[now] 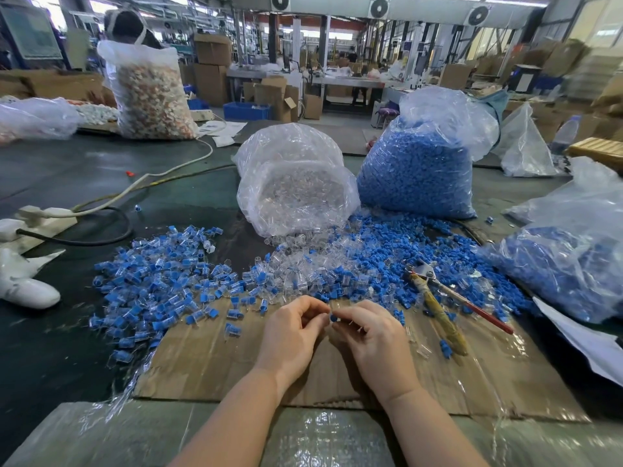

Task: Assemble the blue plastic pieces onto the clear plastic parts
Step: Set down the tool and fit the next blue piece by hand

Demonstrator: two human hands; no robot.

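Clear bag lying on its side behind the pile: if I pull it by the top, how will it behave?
The clear bag looks thin and crinkled, so probably floppy. Its mouth faces the loose pile, so parts would likely spill. Probably light for its bulk.

Both forearms extend forward, bare, converging at centre. Left hand [291, 335] palm down, fingers curled, fingertips drawn together in a pinch. Right hand [372, 338] likewise curled, thumb and forefinger pinching. The 2 hands nearly touch at fingertips.

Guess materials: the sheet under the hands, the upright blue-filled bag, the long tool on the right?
Sheet: brown corrugated cardboard, matte, seemingly taped glossy.
Bag: thin clear plastic film, crinkled, shiny.
Tool: probably metal jaws; one handle red, the other wrapped in something tan.
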